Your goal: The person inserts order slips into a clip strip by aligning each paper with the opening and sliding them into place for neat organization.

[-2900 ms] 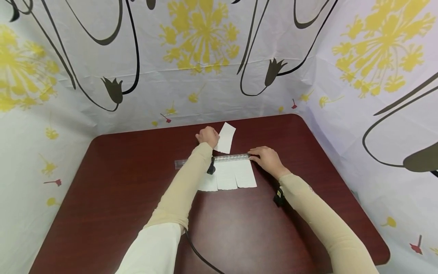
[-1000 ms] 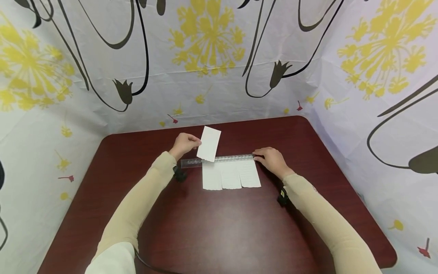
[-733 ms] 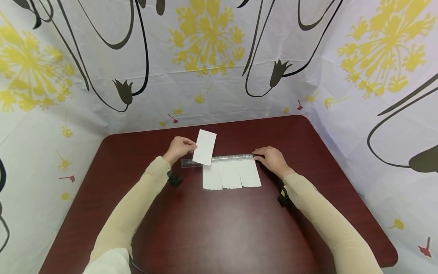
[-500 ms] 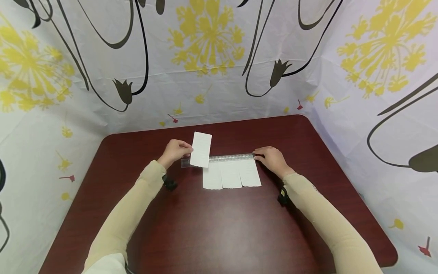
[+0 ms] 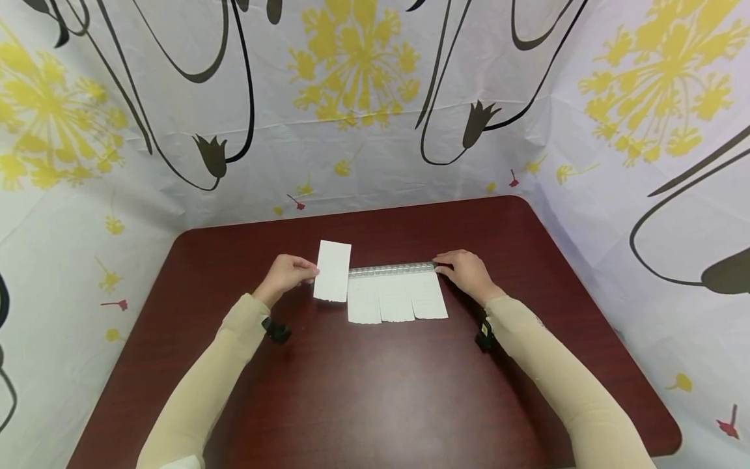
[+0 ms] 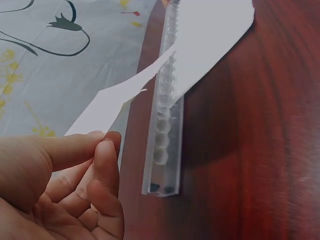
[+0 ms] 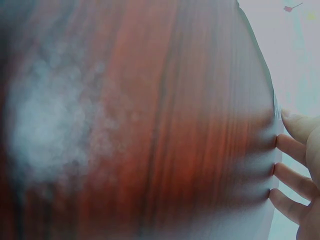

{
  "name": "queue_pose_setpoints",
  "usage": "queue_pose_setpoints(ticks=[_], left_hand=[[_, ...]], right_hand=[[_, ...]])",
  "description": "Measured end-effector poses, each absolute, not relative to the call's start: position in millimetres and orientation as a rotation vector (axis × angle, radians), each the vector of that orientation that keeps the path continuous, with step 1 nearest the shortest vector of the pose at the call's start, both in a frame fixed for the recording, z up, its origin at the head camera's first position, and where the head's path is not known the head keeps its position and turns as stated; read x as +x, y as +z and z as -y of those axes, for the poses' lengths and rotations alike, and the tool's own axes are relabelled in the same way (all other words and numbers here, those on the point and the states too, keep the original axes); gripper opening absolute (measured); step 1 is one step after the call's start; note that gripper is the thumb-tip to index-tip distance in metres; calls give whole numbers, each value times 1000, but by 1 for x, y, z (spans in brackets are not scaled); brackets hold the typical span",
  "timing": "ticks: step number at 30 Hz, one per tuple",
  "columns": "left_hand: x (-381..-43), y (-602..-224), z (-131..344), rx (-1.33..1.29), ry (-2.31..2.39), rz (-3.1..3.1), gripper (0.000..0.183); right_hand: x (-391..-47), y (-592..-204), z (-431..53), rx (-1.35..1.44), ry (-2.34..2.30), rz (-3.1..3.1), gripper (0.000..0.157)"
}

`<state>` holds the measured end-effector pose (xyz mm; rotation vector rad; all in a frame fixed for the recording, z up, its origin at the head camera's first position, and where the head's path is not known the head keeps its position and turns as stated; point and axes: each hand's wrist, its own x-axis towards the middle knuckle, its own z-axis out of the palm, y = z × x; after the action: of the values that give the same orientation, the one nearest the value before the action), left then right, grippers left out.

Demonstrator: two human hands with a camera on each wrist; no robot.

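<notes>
In the head view, my left hand (image 5: 284,277) pinches a white paper slip (image 5: 332,270) at its left edge between thumb and fingers. The slip is raised over the left end of a clear plastic strip (image 5: 392,269) and hides it there. A row of clear round bumps runs along the strip in the left wrist view. Three more white slips (image 5: 396,299) hang side by side from the strip's near edge, their lower edges torn. My right hand (image 5: 465,273) holds the strip's right end between thumb and fingers; that end is out of sight in the right wrist view.
Everything is on a dark red-brown table (image 5: 375,391) with rounded corners. A white curtain (image 5: 375,163) with yellow and grey flower prints surrounds it at the back and sides. A dark wrist camera (image 5: 275,331) sits on the left sleeve.
The left hand has picked the loose slip up from behind the strip, then carried it left and nearer, past the strip's left part. The right hand stays at the strip's right end.
</notes>
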<state>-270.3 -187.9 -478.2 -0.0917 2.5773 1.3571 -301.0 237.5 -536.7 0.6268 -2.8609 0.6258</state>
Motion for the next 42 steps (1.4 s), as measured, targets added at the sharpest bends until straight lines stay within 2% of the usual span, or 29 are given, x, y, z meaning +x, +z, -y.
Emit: queue_pose_setpoints(ticks=[18,42], left_hand=[[-234,-496,211,-211,1365,-2526,31],[-211,-500,248,-311,1343,-2519,36]], right_hand=[[-302,-537,-237,623,609,2867,35],[-302,-537,-236,633,613,2860,35]])
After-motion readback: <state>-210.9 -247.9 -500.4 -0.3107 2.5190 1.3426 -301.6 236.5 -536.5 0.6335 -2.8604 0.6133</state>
